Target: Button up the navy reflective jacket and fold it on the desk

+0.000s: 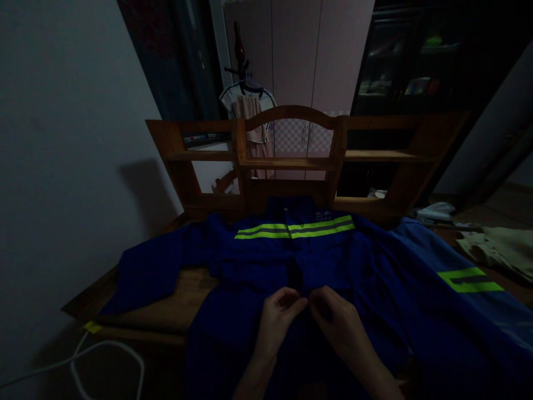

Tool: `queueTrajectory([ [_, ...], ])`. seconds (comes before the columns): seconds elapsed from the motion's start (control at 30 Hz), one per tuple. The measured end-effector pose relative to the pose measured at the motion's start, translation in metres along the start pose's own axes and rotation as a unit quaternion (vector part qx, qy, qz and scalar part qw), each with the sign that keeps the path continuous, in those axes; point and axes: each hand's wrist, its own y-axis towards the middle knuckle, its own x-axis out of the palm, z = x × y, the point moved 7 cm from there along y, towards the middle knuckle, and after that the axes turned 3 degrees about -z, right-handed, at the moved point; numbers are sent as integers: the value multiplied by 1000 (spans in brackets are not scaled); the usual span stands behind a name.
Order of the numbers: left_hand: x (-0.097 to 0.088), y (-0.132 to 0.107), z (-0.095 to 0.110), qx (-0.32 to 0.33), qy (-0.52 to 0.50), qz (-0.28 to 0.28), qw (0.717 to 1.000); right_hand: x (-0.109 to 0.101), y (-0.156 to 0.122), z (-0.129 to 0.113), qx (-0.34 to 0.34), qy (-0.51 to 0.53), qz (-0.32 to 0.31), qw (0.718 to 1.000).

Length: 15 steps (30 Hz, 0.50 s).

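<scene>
A dark blue work jacket [258,261] with yellow-green reflective stripes lies spread face up on a wooden desk [183,300]. Its collar points toward the desk's back and its sleeves stretch out to both sides. My left hand [278,316] and my right hand [335,319] meet at the jacket's front opening near the lower middle. Both are closed in a pinch on the jacket's front edges, fingertips almost touching each other. The room is dim and what lies between the fingertips is too small to make out.
A wooden shelf unit [291,161] stands at the desk's back. A pale garment [499,247] lies at the right. A white cable [104,355] loops below the desk's left corner. Behind are a coat stand with clothes [250,105], a pink wardrobe [300,55] and a dark cabinet [416,66].
</scene>
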Motion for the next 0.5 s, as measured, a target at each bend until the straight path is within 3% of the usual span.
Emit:
queueTrajectory([
  [0.2,-2,-2,-2,-25,-29,21,999,-2,-6,-9,-32,31,62,997],
  [0.37,-5,0,-8,-52,-36,22,998,-5,-7,-8,-21,64,67,995],
  [0.5,-4,1,-8,-39,-40,3,998,-3,-8,-4,-12,74,64,995],
])
